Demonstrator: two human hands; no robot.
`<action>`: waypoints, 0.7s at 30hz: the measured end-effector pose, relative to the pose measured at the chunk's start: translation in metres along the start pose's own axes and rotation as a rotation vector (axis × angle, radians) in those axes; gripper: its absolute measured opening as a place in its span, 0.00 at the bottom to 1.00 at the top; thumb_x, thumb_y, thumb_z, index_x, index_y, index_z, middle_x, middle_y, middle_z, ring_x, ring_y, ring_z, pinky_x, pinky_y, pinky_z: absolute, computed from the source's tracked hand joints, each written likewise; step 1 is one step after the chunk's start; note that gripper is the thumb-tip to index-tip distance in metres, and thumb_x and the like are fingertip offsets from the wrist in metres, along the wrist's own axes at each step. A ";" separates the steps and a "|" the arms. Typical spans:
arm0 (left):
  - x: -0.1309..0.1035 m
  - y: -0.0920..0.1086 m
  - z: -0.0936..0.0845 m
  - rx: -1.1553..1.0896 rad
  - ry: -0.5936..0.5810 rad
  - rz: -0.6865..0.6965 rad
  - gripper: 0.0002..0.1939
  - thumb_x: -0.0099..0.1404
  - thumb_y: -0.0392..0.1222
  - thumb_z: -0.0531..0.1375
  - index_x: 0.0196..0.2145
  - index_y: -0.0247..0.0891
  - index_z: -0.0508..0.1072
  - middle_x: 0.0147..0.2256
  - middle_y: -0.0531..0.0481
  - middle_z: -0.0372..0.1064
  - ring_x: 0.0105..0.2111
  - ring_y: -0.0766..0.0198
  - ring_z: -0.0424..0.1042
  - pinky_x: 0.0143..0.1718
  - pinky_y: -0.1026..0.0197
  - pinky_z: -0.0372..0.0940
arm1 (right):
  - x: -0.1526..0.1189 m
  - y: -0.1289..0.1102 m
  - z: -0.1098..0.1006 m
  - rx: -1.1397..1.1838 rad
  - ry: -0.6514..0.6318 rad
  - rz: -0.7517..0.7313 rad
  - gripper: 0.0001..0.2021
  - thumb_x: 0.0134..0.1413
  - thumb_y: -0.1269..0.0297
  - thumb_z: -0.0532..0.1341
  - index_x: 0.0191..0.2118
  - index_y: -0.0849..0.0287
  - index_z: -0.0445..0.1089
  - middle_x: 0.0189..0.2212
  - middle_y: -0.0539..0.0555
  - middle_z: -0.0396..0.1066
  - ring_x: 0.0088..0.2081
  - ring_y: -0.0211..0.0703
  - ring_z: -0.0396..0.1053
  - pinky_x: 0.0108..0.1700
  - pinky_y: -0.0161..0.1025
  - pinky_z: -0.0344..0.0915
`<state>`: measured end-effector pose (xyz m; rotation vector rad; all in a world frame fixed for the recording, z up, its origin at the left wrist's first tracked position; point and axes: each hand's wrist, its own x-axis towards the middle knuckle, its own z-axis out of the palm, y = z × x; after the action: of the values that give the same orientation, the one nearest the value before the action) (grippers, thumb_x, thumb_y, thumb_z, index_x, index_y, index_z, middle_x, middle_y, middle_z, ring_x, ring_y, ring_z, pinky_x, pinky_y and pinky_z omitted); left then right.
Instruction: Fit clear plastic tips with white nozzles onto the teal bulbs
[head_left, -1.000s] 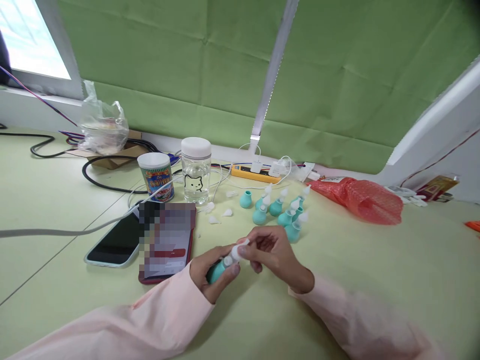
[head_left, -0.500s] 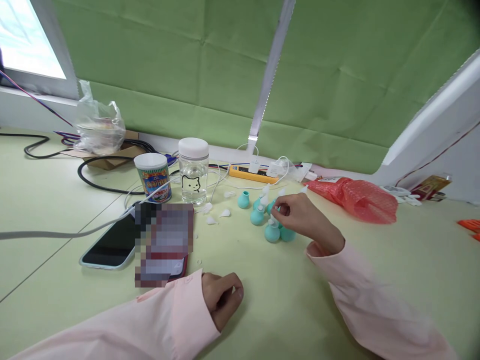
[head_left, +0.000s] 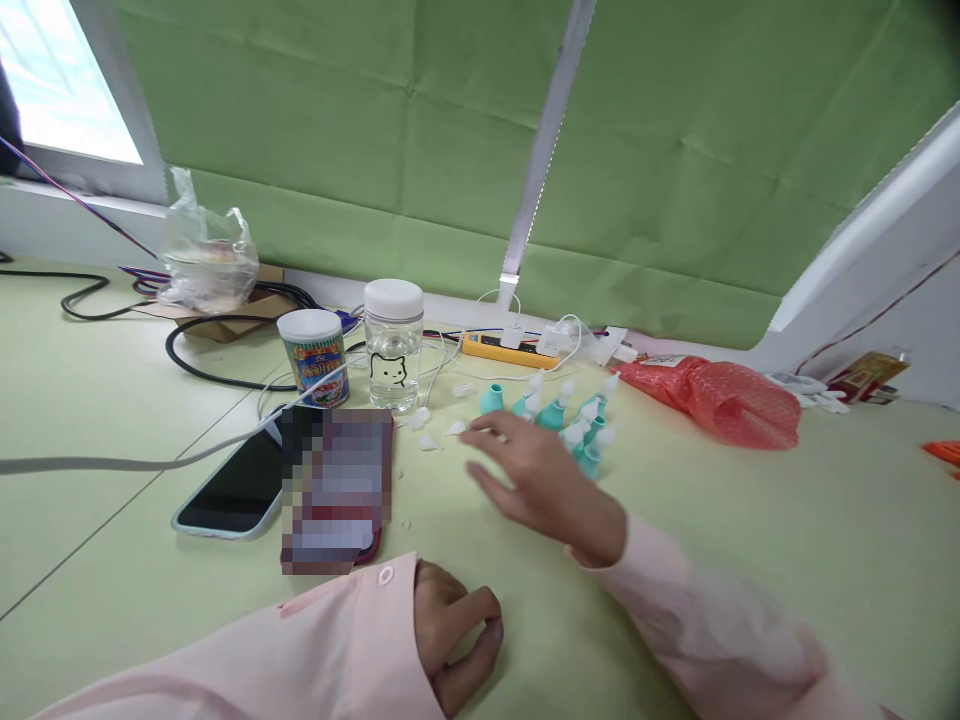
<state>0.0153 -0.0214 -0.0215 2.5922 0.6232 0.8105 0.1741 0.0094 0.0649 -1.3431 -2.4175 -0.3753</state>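
Note:
My right hand (head_left: 536, 480) hovers over the table with thumb and fingers apart and nothing in it. Its fingertips are by a small white pointed nozzle (head_left: 455, 428); whether they touch cannot be made out. Another white nozzle (head_left: 428, 442) lies just to the left. Partly behind this hand stand several teal rubber bulbs (head_left: 551, 414), many with white nozzles on top. One teal bulb (head_left: 492, 399) at their left has a bare open neck. Near the front edge, my left hand (head_left: 459, 635) rests curled, thumb and index tip together, with no object showing.
Left of the hands lie a black-screened phone (head_left: 236, 490) and a partly pixelated red-edged phone (head_left: 349, 470). Behind them are a patterned can (head_left: 315, 365) and a water bottle (head_left: 394, 350). A yellow power strip (head_left: 499, 349) and red bubble wrap (head_left: 712, 405) lie farther back.
My right hand has left the teal bulbs, moved left toward the loose white nozzles, and its fingers have opened from a pinch. My left hand stays curled; the view has shifted slightly.

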 end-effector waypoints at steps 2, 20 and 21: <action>-0.001 0.001 -0.001 0.039 0.022 -0.013 0.09 0.55 0.37 0.50 0.22 0.40 0.68 0.12 0.57 0.46 0.13 0.68 0.45 0.18 0.63 0.46 | 0.013 -0.008 0.027 0.098 -0.156 -0.044 0.17 0.53 0.60 0.53 0.49 0.58 0.59 0.44 0.60 0.61 0.43 0.48 0.61 0.35 0.40 0.61; 0.028 -0.015 -0.003 -0.898 0.308 -0.671 0.24 0.56 0.62 0.46 0.27 0.37 0.62 0.09 0.62 0.49 0.09 0.74 0.42 0.12 0.70 0.39 | 0.038 0.017 0.001 0.701 -0.325 -0.111 0.04 0.44 0.70 0.58 0.26 0.63 0.70 0.18 0.48 0.65 0.21 0.30 0.60 0.24 0.29 0.58; 0.029 -0.015 -0.004 -0.927 0.334 -0.684 0.24 0.56 0.63 0.46 0.29 0.37 0.62 0.09 0.62 0.51 0.09 0.74 0.43 0.12 0.70 0.40 | 0.037 0.017 -0.004 0.721 -0.343 -0.134 0.04 0.43 0.70 0.59 0.25 0.63 0.71 0.18 0.47 0.65 0.20 0.30 0.59 0.24 0.29 0.58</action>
<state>0.0297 0.0071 -0.0122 1.3030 0.8783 0.9715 0.1712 0.0450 0.0849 -0.9659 -2.5222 0.6951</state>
